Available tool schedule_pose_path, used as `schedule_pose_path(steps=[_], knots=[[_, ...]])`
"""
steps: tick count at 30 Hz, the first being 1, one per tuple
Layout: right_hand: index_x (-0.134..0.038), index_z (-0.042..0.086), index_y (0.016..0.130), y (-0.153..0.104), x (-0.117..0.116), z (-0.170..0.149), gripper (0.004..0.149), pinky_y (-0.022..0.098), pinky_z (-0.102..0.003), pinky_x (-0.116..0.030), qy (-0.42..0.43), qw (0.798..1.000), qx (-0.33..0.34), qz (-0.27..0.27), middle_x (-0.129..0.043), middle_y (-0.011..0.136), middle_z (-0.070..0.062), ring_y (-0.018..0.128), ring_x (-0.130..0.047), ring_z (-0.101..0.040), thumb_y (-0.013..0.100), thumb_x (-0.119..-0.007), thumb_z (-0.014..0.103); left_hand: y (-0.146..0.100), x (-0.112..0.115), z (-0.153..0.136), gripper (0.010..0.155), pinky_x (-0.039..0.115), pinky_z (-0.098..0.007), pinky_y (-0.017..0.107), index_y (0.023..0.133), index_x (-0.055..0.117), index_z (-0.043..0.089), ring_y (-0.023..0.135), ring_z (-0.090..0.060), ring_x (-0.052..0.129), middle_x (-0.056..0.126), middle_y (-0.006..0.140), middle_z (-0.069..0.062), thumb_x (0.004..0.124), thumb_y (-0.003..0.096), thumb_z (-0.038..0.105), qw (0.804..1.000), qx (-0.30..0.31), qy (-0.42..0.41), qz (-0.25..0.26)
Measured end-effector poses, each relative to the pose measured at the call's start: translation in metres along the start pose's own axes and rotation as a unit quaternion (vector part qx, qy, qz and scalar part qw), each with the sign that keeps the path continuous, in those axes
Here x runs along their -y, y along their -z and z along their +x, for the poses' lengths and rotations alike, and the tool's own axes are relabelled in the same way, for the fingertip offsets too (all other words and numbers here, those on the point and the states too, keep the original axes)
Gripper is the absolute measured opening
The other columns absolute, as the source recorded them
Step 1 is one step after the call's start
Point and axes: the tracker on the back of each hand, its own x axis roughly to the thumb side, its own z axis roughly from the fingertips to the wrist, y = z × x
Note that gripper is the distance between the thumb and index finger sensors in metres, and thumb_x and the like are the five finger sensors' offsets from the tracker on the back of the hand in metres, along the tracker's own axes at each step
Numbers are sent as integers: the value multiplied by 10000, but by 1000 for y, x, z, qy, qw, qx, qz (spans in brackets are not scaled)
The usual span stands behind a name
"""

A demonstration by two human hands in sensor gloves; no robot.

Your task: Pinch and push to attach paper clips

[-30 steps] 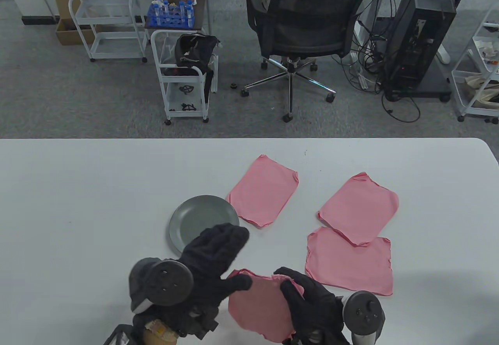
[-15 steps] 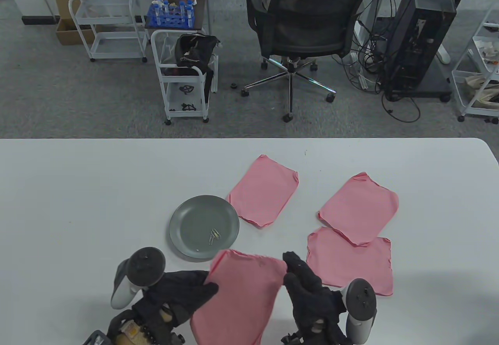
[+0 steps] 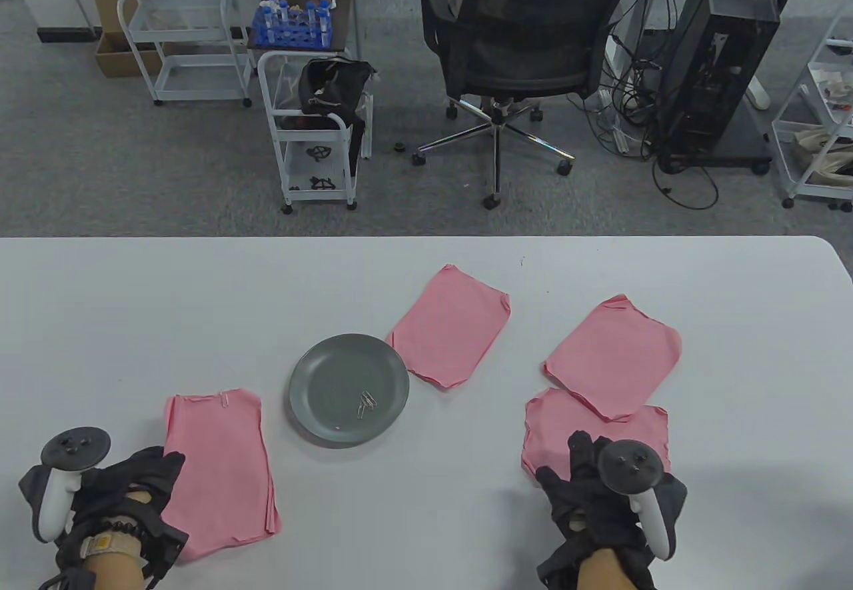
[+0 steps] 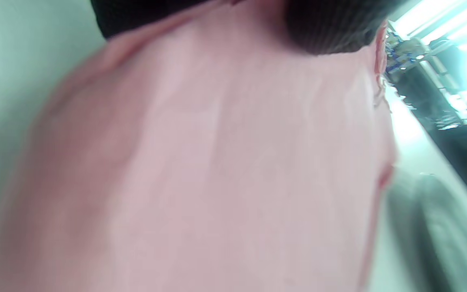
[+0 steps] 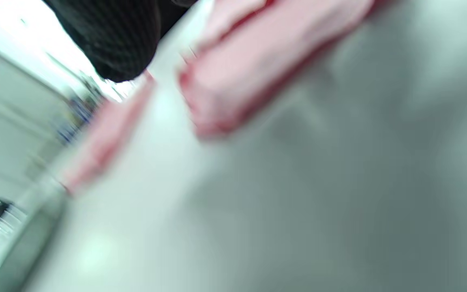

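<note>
Clipped pink stack moved left, under left hand fingertips; right hand touches another stack, grip unclear.

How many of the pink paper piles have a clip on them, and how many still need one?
One looks done: the pink stack by the left hand has a paper clip on its top edge. The right hand rests on the nearest unclipped stack, likely next. Two more stacks show no clip. Spare clips wait in the grey plate.
</note>
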Motion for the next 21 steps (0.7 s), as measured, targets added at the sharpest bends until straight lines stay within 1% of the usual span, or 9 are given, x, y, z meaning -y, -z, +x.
schedule_pose_path(steps=[2,4,6,8,10,11,14,17,21], knots=[[-232,294,992,8,-10,4,852,635,-670,43,-60,998,-19,-2,15,1068,-75,950,73,-463,392,-818,447,-8,-5,4,713,632,-497,694,1015,619,265,881,-269,835,777,978,-23,778,386,562,998,-18,52,37],[-233,328,988,14,-17,5,846,638,-667,53,-91,996,-23,6,26,1070,-51,954,87,-450,391,-820,450,-18,-13,8,840,533,-506,761,1063,451,301,1000,-283,680,592,1084,-14,756,361,647,994,0,72,85],[-260,357,985,20,-23,5,811,644,-663,55,-115,993,-35,12,12,1078,-34,961,83,-440,399,-813,447,-30,-21,12,873,467,-517,790,1074,366,319,1063,-279,563,469,1127,-3,728,362,672,988,63,36,137],[-310,360,979,22,-23,6,771,658,-671,23,-123,992,-37,7,-74,1090,-44,990,4,-440,389,-797,457,-40,-24,17,849,482,-520,785,1068,395,313,1052,-277,592,501,1118,0,720,366,663,977,134,-25,161],[-470,347,938,20,-21,11,634,681,-679,-22,-126,991,-24,-32,-211,1095,-53,1019,-130,-427,407,-810,413,-50,-21,26,815,476,-528,785,1066,408,308,1047,-278,597,513,1112,0,703,386,646,963,216,-91,132],[-559,335,897,18,-23,15,561,697,-684,-76,-144,987,-14,-72,-314,1083,-64,1025,-235,-417,401,-816,394,-55,-17,32,795,486,-527,781,1062,435,306,1036,-279,619,538,1104,-3,702,390,638,953,254,-112,122],[-695,300,808,13,-31,31,422,718,-690,-239,-224,965,38,-130,-545,1013,-61,988,-477,-404,403,-806,348,-72,-3,52,747,510,-536,772,1046,511,302,1010,-274,680,614,1079,-2,695,398,625,935,325,-99,100],[-713,284,795,9,-34,39,406,725,-682,-322,-249,958,65,-126,-613,989,-40,973,-565,-382,401,-785,353,-89,14,70,709,545,-545,758,1027,573,306,982,-261,743,683,1051,7,692,402,618,917,385,-67,83],[-689,238,791,0,-17,38,402,717,-652,-426,-160,974,116,-114,-687,941,-54,918,-683,-373,403,-734,335,-105,35,86,689,566,-554,747,1012,615,300,959,-262,784,729,1028,4,698,400,607,898,436,-37,55]])
